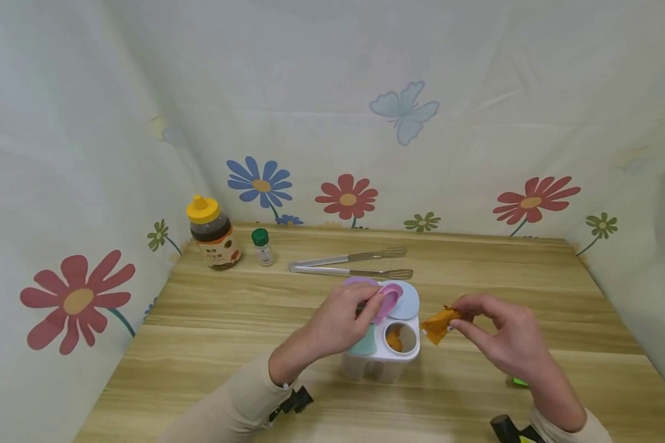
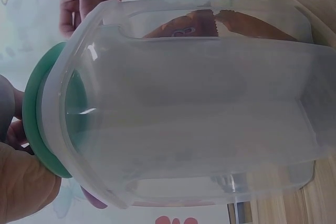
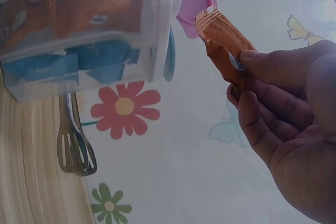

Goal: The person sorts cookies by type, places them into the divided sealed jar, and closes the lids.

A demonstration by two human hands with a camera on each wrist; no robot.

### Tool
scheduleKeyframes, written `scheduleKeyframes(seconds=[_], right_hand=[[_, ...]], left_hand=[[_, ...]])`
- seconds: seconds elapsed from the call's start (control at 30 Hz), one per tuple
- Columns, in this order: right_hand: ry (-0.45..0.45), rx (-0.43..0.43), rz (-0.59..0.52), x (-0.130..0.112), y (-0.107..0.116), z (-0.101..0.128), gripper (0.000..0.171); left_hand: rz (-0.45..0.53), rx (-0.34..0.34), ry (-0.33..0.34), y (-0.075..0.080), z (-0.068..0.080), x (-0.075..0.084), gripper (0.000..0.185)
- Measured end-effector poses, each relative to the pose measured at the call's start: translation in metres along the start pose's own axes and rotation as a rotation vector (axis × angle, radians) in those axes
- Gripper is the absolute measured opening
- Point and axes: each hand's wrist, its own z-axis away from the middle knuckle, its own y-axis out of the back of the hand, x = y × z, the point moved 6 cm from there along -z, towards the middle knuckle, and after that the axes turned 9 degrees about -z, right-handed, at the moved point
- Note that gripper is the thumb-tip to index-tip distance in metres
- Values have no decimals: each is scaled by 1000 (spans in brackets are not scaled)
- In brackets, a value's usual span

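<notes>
A clear plastic container (image 1: 360, 368) with several compartments and a white top stands at the middle of the table. Purple (image 1: 359, 281), blue (image 1: 409, 306) and green lids (image 1: 367, 342) cover three openings; the front right one is uncovered. My left hand (image 1: 335, 317) holds a pink lid (image 1: 390, 299) above the top. To the right of the container, my right hand (image 1: 512, 335) pinches a small orange wrapped packet (image 3: 223, 51) between thumb and fingers. Orange packets (image 3: 97, 6) lie inside the compartment on that side, with blue packets (image 3: 102, 59) in the one behind.
Metal tongs (image 1: 349, 261) lie behind the container. At the back left stand a yellow-capped bottle (image 1: 216, 237) of dark contents and a small green-capped shaker (image 1: 263, 247). A bright green item (image 1: 519, 382) shows beside the right forearm. A flowered curtain (image 1: 310, 123) surrounds the table.
</notes>
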Motion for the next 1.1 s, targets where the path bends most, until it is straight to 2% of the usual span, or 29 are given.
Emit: scheduleKeyframes(seconds=[0.33,0.47,0.7,0.97,1.1], right_hand=[[178,52,-192,-15,-16,-7,46],[202,58,-244,-16,-25,-9,46],[242,24,-212,-20,-41,-10,44],[304,-28,-169,-30,-47,-11,41],[308,-103,-105,-34,-53,-11,34]], left_hand=[[-11,31,-26,1,0,1,29],[-2,26,-24,2,-1,1,29],[-5,24,-26,1,-1,1,26],[1,44,-42,1,0,1,25],[3,44,-41,0,0,0,26]])
